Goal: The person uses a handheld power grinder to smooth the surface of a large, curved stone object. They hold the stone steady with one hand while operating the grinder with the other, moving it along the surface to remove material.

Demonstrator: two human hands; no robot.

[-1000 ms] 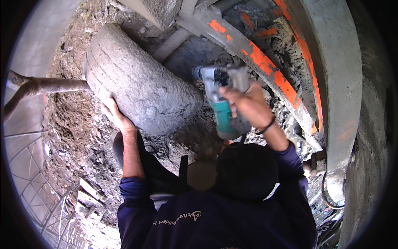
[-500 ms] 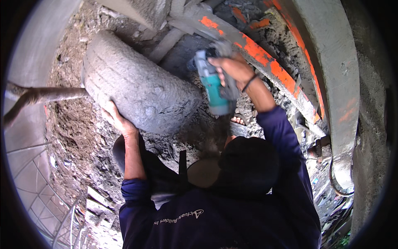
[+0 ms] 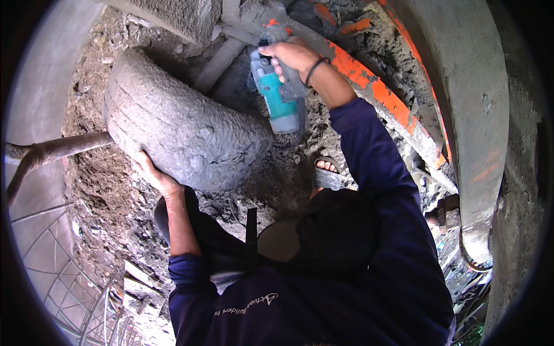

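My right hand is wrapped round a dusty teal-and-grey corded power tool, raised just right of a large curved, rough grey piece, apparently concrete. The tool's working end points up toward the orange-flecked beam and is blurred. My left hand grips the lower left edge of the curved piece, its fingers against the surface. Below the tool, a sandalled foot shows on the rubble.
A bent rusty bar reaches the curved piece from the left, beside a steel mesh. Broken rubble surrounds my dark-clothed legs. Slabs lie above; a long curved grey member runs down the right.
My right hand has moved the tool upward and leftward, away from my body. More of the sandalled foot and my right sleeve shows. My left hand stays on the curved piece.
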